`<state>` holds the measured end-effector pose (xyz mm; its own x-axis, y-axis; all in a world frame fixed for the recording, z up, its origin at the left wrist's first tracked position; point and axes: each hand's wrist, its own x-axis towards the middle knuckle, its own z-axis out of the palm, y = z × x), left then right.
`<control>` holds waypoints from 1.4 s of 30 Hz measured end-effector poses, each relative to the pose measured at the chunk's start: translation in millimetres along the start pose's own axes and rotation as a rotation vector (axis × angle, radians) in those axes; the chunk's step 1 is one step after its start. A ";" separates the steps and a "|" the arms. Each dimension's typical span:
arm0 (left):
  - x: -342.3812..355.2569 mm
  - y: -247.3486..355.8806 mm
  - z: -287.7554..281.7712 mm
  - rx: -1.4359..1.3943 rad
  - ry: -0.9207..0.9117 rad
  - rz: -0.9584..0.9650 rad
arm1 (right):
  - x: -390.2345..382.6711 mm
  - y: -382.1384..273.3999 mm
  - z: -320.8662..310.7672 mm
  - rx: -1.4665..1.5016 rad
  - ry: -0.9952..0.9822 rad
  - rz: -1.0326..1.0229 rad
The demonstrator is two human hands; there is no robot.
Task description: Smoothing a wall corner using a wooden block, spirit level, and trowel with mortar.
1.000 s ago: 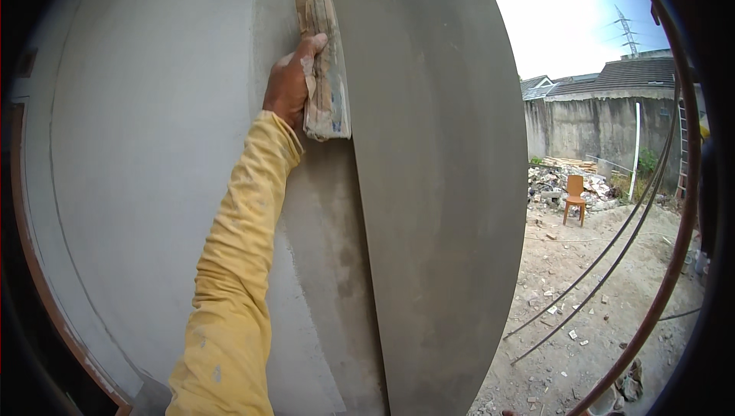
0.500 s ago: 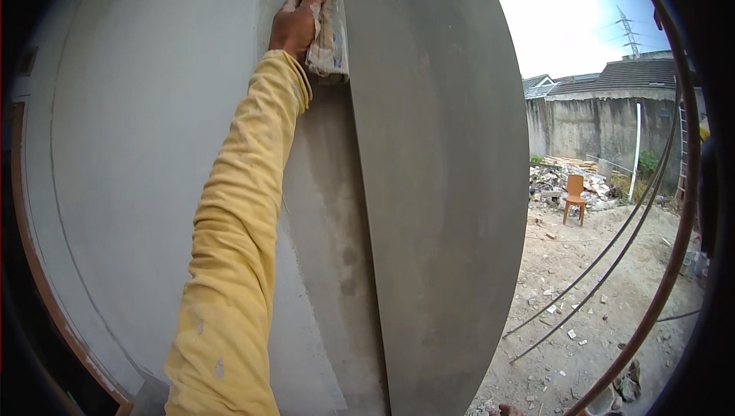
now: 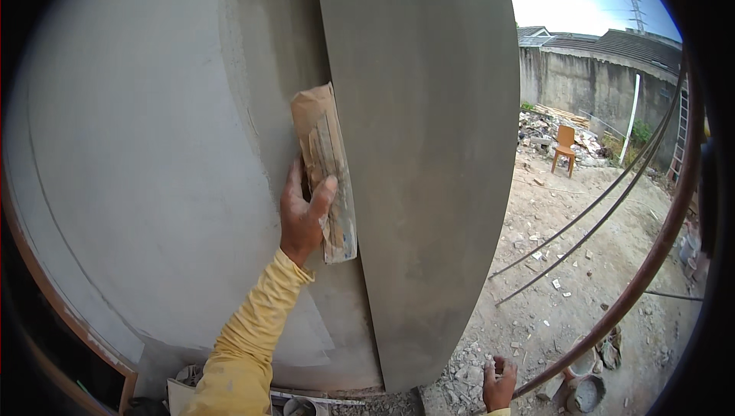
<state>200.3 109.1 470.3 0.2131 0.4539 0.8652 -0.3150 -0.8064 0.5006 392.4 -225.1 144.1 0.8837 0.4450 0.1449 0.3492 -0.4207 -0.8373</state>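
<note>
My left hand [image 3: 305,209], below a yellow sleeve, grips a long, mortar-smeared float [image 3: 321,148] against the grey plastered wall [image 3: 153,148]. The float lies upright along the vertical edge where a raised darker grey panel [image 3: 425,155] meets the lighter wall. My right hand [image 3: 499,381] shows at the lower edge, below and right of the panel, its fingers loosely bent and apart with nothing visible in them.
An outdoor yard holds a rubble pile [image 3: 582,148], an orange chair [image 3: 564,144], a concrete boundary wall [image 3: 574,71] and a ladder [image 3: 679,132]. Cables and a rusty pole [image 3: 635,293] cross the right side. Buckets [image 3: 588,393] sit below; a framed dark opening is at left.
My left hand and float have moved downward along the panel's edge from near the top to mid-height. My right hand has risen into view at lower right. The view has tilted down.
</note>
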 end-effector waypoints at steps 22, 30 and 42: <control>-9.3 -19.5 -5.6 -0.270 -0.149 -0.017 | -141.4 46.9 -38.0 0.005 -0.026 0.170; -241.5 -131.1 -5.5 -0.040 -0.013 -0.194 | -177.0 80.6 -22.4 -0.113 -0.176 0.277; -532.2 -258.9 -7.9 -0.162 -0.036 -0.550 | -230.7 154.0 59.0 -0.269 -0.483 0.481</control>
<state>161.1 79.4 -119.6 0.4162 0.7745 0.4764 -0.2861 -0.3857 0.8771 223.9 -345.9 -49.4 0.7443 0.4350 -0.5067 0.0765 -0.8093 -0.5824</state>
